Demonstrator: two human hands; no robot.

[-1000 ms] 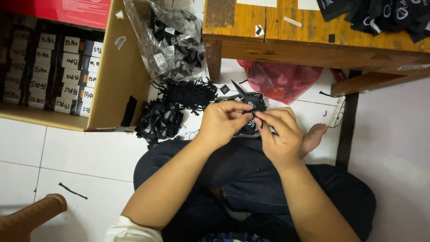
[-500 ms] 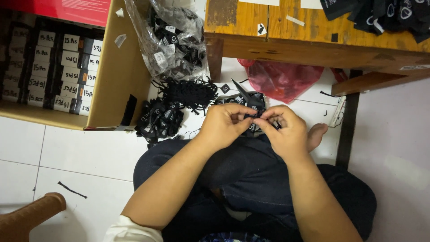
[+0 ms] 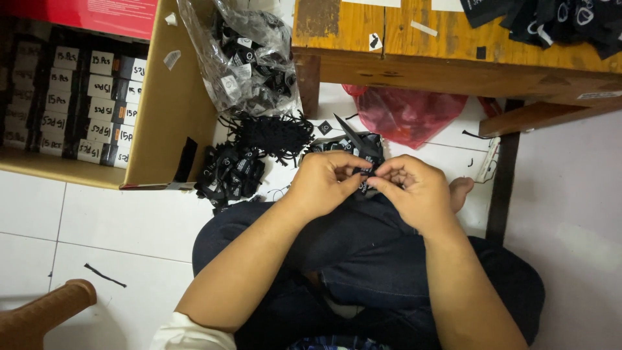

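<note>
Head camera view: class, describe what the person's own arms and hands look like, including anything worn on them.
Both forearms are bare. The left hand and right hand wear no gloves, and no rings or watch show. A pale, cream-white short sleeve edges the left upper arm; the right sleeve is out of view.

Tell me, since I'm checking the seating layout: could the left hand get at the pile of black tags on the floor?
Probably yes: the left hand is near the pile of black tags, with only bare tile between them.
</note>
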